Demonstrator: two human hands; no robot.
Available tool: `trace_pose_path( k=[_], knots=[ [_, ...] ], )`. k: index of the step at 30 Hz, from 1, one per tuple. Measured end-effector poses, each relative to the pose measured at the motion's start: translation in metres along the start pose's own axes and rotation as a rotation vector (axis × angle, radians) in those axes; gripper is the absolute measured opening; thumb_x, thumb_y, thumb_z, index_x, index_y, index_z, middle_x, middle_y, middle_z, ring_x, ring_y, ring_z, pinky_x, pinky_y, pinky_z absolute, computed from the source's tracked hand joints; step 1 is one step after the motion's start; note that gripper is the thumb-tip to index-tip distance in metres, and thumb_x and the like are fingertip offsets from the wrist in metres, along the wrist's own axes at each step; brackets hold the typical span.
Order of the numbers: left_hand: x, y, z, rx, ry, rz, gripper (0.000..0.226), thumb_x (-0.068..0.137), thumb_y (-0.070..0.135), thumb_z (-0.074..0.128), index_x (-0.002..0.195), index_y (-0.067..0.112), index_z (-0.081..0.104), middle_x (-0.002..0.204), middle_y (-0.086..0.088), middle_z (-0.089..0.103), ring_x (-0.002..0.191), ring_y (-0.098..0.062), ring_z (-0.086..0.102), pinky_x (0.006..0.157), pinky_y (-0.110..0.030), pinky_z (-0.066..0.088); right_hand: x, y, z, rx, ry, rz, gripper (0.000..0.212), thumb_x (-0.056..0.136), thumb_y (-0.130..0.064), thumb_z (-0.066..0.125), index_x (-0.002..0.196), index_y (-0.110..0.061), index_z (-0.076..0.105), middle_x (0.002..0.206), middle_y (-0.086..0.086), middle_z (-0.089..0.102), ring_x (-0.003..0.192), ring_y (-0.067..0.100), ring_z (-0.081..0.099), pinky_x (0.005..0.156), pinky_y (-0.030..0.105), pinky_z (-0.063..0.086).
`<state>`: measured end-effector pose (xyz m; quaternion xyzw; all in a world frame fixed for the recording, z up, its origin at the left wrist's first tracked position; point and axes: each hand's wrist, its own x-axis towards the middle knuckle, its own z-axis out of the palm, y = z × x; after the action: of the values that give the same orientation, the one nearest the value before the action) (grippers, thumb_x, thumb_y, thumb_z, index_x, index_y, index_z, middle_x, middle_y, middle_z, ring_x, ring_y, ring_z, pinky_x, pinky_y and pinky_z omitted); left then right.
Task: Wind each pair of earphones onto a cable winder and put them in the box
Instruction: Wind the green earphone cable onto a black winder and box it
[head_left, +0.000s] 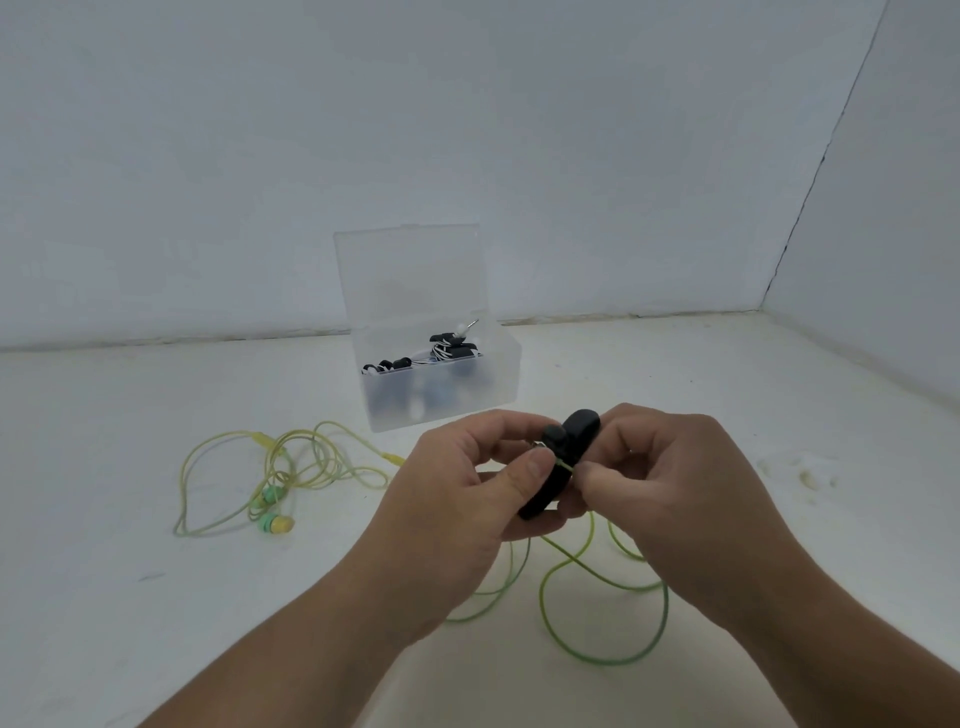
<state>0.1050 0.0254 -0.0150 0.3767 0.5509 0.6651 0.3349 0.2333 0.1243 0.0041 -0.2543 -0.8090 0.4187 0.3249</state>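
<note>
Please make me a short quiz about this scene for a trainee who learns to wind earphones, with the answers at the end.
1. True or false: the clear box stands with its lid open.
2. The yellow earphones are: A in the box; B loose on the table; C wound on a winder.
3. What colour is the cable that the right hand pinches at the black winder?
Key: 1 true; 2 B; 3 green.

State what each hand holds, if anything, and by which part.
Left hand grips the black cable winder around its lower half; right hand pinches the green earphone cable right beside the winder.
</note>
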Motion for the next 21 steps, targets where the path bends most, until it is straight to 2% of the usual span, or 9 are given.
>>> trace_pose_path(
  k=[3, 5, 8, 10, 12, 14, 17, 21],
  knots=[
    [0.0005, -0.0020, -0.0004, 0.008, 0.002, -0.006, 0.023, 0.097, 0.001, 0.057, 0.094, 0.013, 0.076, 0.095, -0.018, 0.073, 0.077, -0.026, 0.074, 0.073, -0.036, 0.061, 0.0004, -0.0006, -0.0008, -0.021, -0.021, -0.007, 0.015, 0.073, -0.010, 0.069, 0.059, -0.012, 0.068, 0.068, 0.003, 0.068, 0.050, 0.012, 0.049, 0.048, 0.019, 0.037],
    [0.0003, -0.0018, -0.0001, 0.019, 0.007, 0.000, 0.025, 0.096, 0.000, 0.057, 0.091, 0.015, 0.077, 0.092, -0.015, 0.074, 0.076, -0.023, 0.074, 0.073, -0.037, 0.062, 0.0002, -0.0010, -0.0013, -0.024, -0.034, -0.011, 0.016, 0.074, -0.009, 0.069, 0.058, -0.011, 0.067, 0.068, 0.003, 0.068, 0.049, 0.010, 0.047, 0.047, 0.018, 0.036],
    [0.0000, -0.0023, 0.0007, 0.077, 0.022, 0.017, 0.022, 0.095, 0.001, 0.060, 0.092, 0.015, 0.077, 0.087, -0.011, 0.075, 0.075, -0.020, 0.074, 0.075, -0.038, 0.062, 0.0001, 0.0003, -0.0003, -0.055, -0.034, -0.030, 0.018, 0.074, -0.016, 0.070, 0.058, -0.011, 0.066, 0.071, 0.002, 0.067, 0.051, 0.014, 0.051, 0.048, 0.021, 0.038],
    [0.0007, -0.0038, -0.0003, 0.152, 0.041, 0.041, 0.023, 0.094, 0.002, 0.062, 0.092, 0.019, 0.077, 0.085, -0.008, 0.076, 0.076, -0.023, 0.074, 0.077, -0.039, 0.063, 0.0003, 0.0002, 0.0017, -0.088, -0.022, -0.042, 0.016, 0.069, -0.025, 0.063, 0.058, -0.014, 0.064, 0.073, 0.000, 0.067, 0.056, 0.016, 0.059, 0.049, 0.029, 0.044],
    [0.0010, -0.0035, -0.0016, 0.237, 0.035, 0.077, 0.026, 0.094, 0.004, 0.063, 0.090, 0.024, 0.079, 0.082, -0.005, 0.076, 0.080, -0.028, 0.073, 0.081, -0.041, 0.062, 0.0000, 0.0003, 0.0027, -0.108, -0.017, -0.046, 0.014, 0.069, -0.025, 0.062, 0.059, -0.017, 0.064, 0.075, -0.003, 0.067, 0.065, 0.022, 0.067, 0.057, 0.041, 0.051],
    [0.0018, -0.0029, -0.0024, 0.341, -0.002, 0.138, 0.020, 0.095, 0.014, 0.064, 0.093, 0.029, 0.077, 0.081, -0.002, 0.076, 0.082, -0.028, 0.071, 0.084, -0.045, 0.060, -0.0007, 0.0001, 0.0028, -0.122, -0.021, -0.059, 0.015, 0.073, -0.021, 0.064, 0.059, -0.018, 0.063, 0.077, -0.004, 0.066, 0.070, 0.026, 0.069, 0.062, 0.046, 0.054],
    [0.0024, -0.0020, -0.0037, 0.455, -0.041, 0.180, 0.019, 0.087, 0.033, 0.059, 0.097, 0.030, 0.074, 0.079, -0.001, 0.074, 0.079, -0.028, 0.069, 0.084, -0.049, 0.057, -0.0009, -0.0010, 0.0023, -0.135, -0.024, -0.074, 0.015, 0.070, -0.024, 0.059, 0.058, -0.016, 0.061, 0.078, -0.003, 0.065, 0.070, 0.025, 0.069, 0.064, 0.046, 0.055],
    [0.0016, 0.0003, -0.0057, 0.525, -0.063, 0.164, 0.022, 0.084, 0.037, 0.058, 0.094, 0.026, 0.075, 0.076, 0.003, 0.074, 0.076, -0.026, 0.068, 0.081, -0.047, 0.056, -0.0011, -0.0016, 0.0016, -0.154, -0.048, -0.064, 0.017, 0.069, -0.026, 0.058, 0.057, -0.015, 0.061, 0.079, -0.005, 0.066, 0.068, 0.021, 0.067, 0.063, 0.042, 0.055]
  ],
)
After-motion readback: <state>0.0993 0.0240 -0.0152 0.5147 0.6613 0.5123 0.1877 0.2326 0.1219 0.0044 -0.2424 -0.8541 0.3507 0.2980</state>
